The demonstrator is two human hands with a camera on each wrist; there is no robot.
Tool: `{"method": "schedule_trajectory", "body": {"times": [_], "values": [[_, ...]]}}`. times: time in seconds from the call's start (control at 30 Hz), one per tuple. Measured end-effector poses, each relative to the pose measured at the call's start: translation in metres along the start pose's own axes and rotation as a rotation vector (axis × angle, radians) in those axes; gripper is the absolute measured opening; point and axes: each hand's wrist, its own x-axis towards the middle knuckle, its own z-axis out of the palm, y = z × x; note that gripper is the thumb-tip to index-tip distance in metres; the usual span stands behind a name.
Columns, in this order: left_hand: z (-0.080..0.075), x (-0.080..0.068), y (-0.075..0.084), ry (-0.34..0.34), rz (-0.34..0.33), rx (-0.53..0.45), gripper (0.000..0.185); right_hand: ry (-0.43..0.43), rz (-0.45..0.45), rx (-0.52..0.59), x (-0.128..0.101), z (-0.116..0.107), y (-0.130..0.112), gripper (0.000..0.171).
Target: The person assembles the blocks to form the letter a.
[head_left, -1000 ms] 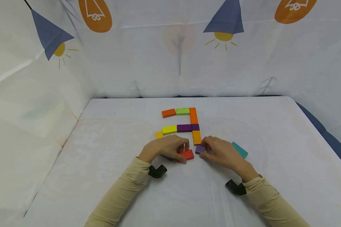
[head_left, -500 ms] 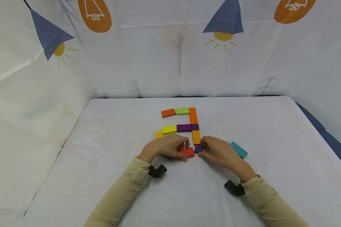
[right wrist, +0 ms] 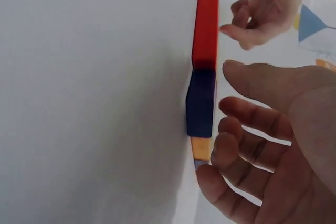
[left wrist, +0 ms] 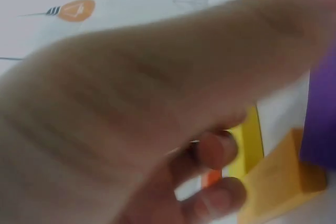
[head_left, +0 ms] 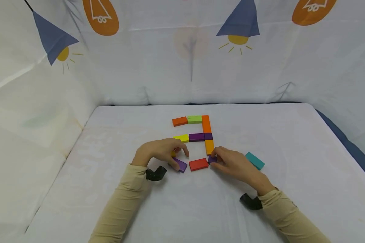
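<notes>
My left hand (head_left: pixel 161 149) is over a purple block (head_left: pixel 181 165), its thumb on or right at the block's top and the fingers spread apart behind it. An orange-yellow block (left wrist: pixel 275 182) stands beside the purple one, near the fingertips in the left wrist view. My right hand (head_left: pixel 235 162) is at a small dark purple block (right wrist: pixel 200 103); thumb and loosely bent fingers are close beside it, with a gap between them in the right wrist view. A red block (head_left: pixel 198 164) lies flat between the hands, its end against the dark purple block.
Behind the hands, orange (head_left: pixel 179 121), green (head_left: pixel 194 119), tall orange (head_left: pixel 206 124), yellow (head_left: pixel 182 137) and purple (head_left: pixel 196 137) blocks form lines on the white table (head_left: pixel 109 135). A teal block (head_left: pixel 254 160) lies right of my right hand.
The red block has been pushed up against the dark purple block. My left hand has let go of it and moved left to the purple block. My right hand has hardly moved.
</notes>
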Motion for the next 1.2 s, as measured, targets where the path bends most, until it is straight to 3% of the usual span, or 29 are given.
{"method": "schedule_trajectory", "body": {"times": [0.17,0.37,0.77,0.9,1.1,1.2], "values": [[-0.001,-0.004,-0.004,-0.068,-0.031,-0.018,0.032,-0.051,-0.033,-0.026,0.003,0.004,-0.01,0.035],[0.0,-0.002,-0.007,-0.066,-0.012,-0.025,0.024,-0.082,-0.081,-0.022,0.007,0.005,-0.018,0.042],[-0.001,0.002,-0.007,-0.06,0.047,-0.016,0.024,-0.114,-0.049,0.008,0.013,0.009,-0.016,0.034],[-0.002,0.0,-0.01,-0.024,0.032,-0.023,0.026,-0.108,-0.048,-0.018,0.012,0.009,-0.016,0.035],[-0.013,-0.014,-0.026,0.116,-0.013,-0.049,0.022,-0.068,-0.042,-0.06,0.009,0.005,-0.014,0.036],[-0.018,-0.02,-0.035,0.142,-0.081,-0.064,0.022,-0.056,-0.036,-0.043,0.007,0.001,-0.009,0.034]]}}
